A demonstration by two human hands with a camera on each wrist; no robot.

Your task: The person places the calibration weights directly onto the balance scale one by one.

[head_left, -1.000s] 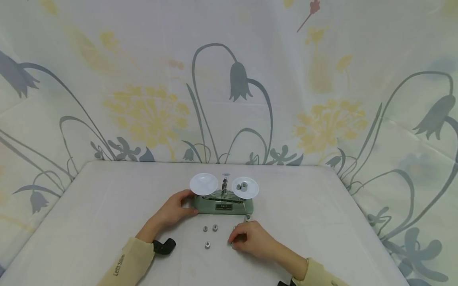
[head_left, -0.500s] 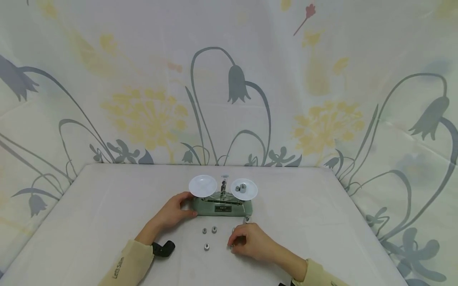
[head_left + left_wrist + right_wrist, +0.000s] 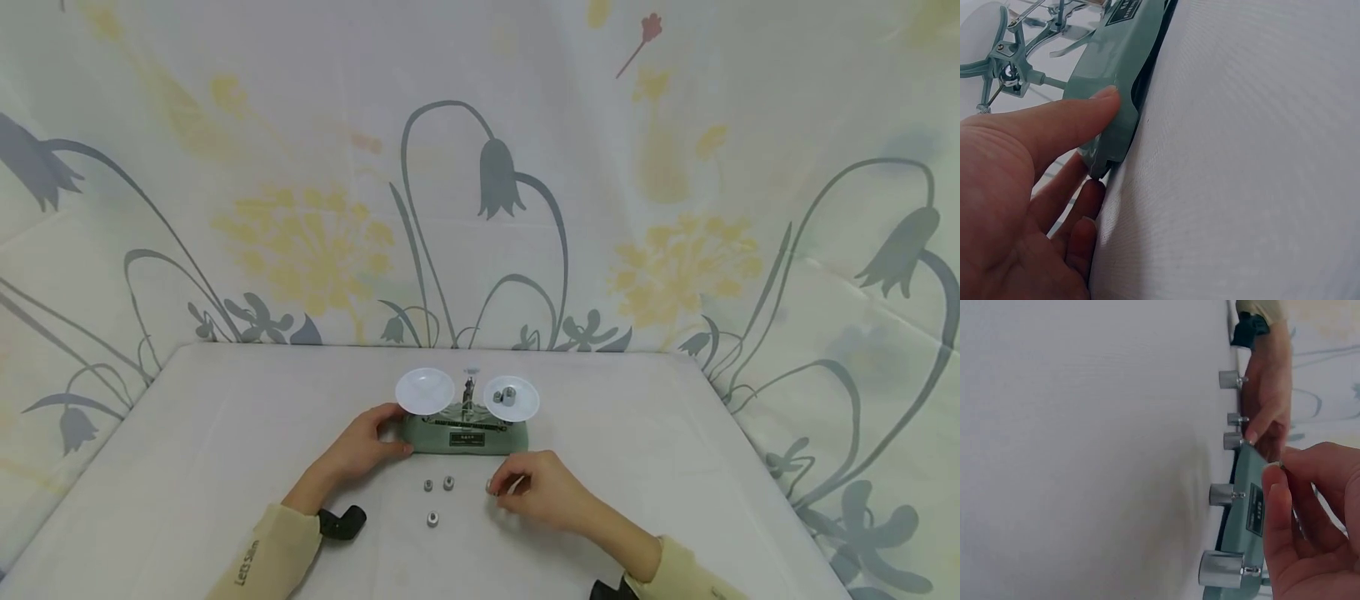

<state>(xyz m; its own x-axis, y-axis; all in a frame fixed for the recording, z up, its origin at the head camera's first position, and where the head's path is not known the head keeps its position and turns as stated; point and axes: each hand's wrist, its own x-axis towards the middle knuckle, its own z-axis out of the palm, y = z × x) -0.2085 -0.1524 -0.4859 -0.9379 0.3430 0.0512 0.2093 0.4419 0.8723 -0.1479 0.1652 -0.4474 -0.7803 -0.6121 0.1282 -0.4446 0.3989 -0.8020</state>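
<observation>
Around my hands: a scale [image 3: 465, 433] with two white pans [image 3: 425, 391], the right pan carrying two weights [image 3: 508, 396]. Three weights [image 3: 432, 518] are lying on the table [image 3: 225, 433] between my hands. My left hand [image 3: 365, 446] is gripping the scale's left end. My right hand [image 3: 536, 490] is pinching a small weight [image 3: 491, 487] in front of the scale.

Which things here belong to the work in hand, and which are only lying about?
In use: balance, steadied by the left hand; weights on its right pan; small weight pinched by the right hand.
Lying about: three loose weights on the table.
</observation>
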